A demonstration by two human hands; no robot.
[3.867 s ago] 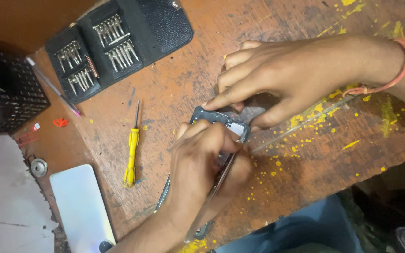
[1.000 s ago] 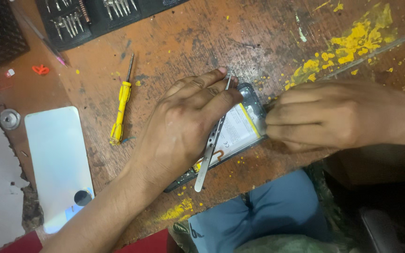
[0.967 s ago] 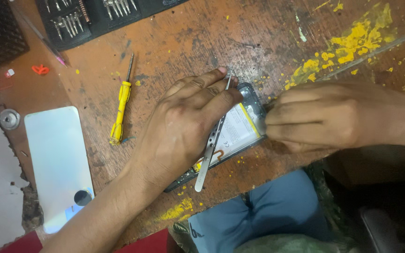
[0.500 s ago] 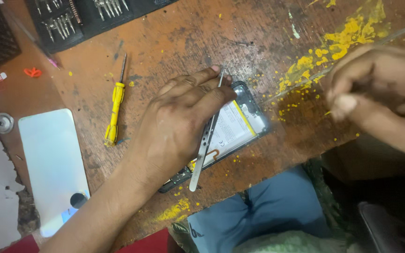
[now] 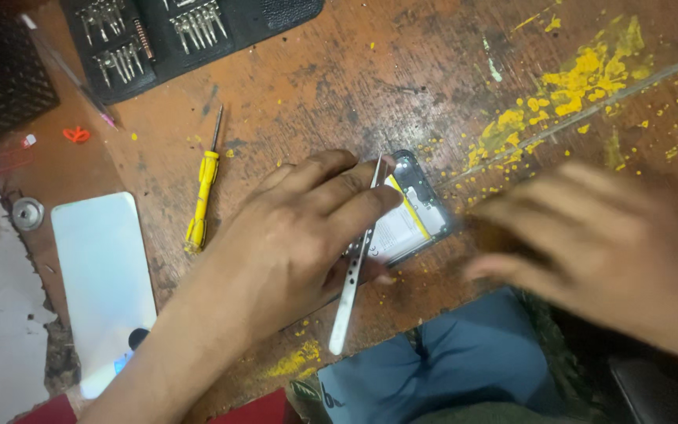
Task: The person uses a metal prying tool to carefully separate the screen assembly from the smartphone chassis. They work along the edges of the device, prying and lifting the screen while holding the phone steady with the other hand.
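Left hand (image 5: 300,235) pinches tweezers (image 5: 355,271) over the opened phone (image 5: 417,212); right hand (image 5: 614,251), blurred and spread, hovers beside it.

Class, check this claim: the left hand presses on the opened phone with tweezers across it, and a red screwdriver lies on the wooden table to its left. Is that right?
Not quite: the screwdriver is yellow, not red, as the head view shows. The rest stands: the left hand presses on the opened phone with tweezers across it, on the wooden table.

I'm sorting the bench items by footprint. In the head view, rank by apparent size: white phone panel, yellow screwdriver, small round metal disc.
1. white phone panel, clearly largest.
2. yellow screwdriver, long but thin.
3. small round metal disc, smallest.
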